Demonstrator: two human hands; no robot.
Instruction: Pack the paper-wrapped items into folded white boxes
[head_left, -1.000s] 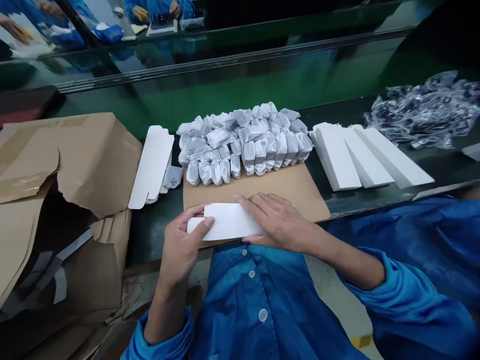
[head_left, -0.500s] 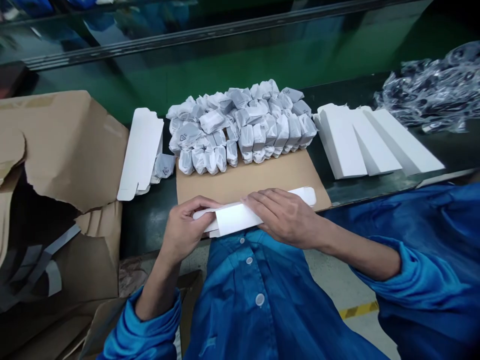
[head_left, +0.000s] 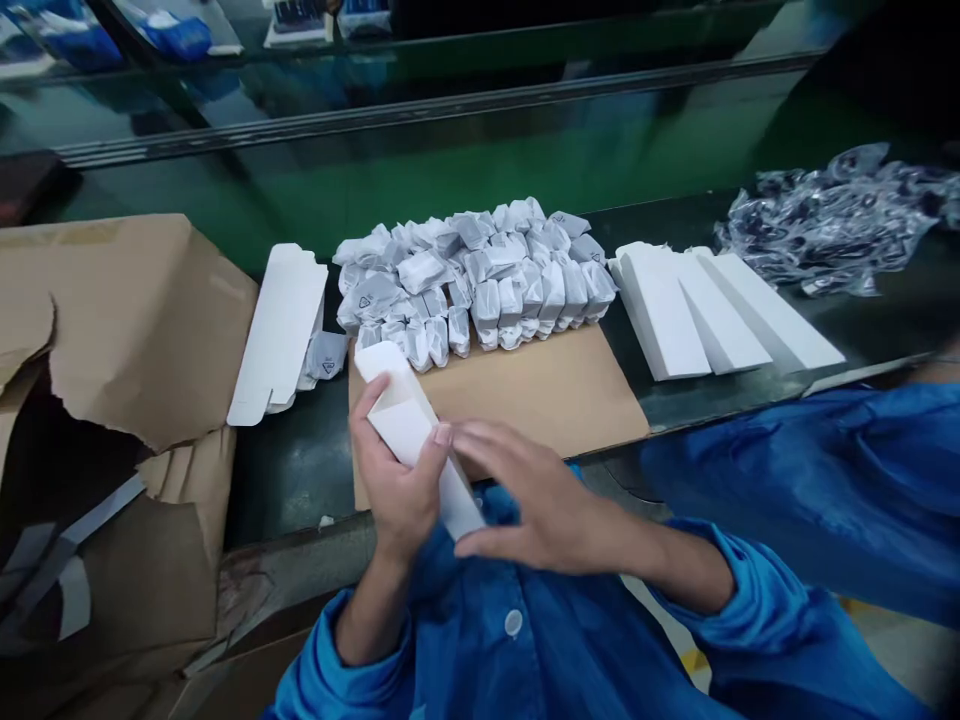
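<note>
A slim white cardboard box [head_left: 409, 425] is held tilted in front of me, its upper end open with a flap standing out. My left hand [head_left: 401, 480] wraps round it, thumb on the near face and fingers along the far side. Beside its lower end is my right hand [head_left: 529, 490], fingers extended and thumb apart; whether it touches the box I cannot tell. Behind them, a brown cardboard sheet [head_left: 555, 390] lies on the bench. Several small items in white wrapping [head_left: 487, 270] are piled on its far part.
Flat white cartons [head_left: 274, 335] lie at left, next to a torn brown box [head_left: 142, 310]. White boxes [head_left: 671, 310] lean together at right, with clear-bagged dark items [head_left: 832, 225] beyond. A blue sleeve [head_left: 825, 480] of another person is at the right edge.
The white box has swung from nearly level to steeply tilted, its open end now up and away from me. My right hand has loosened from around it, fingers now spread.
</note>
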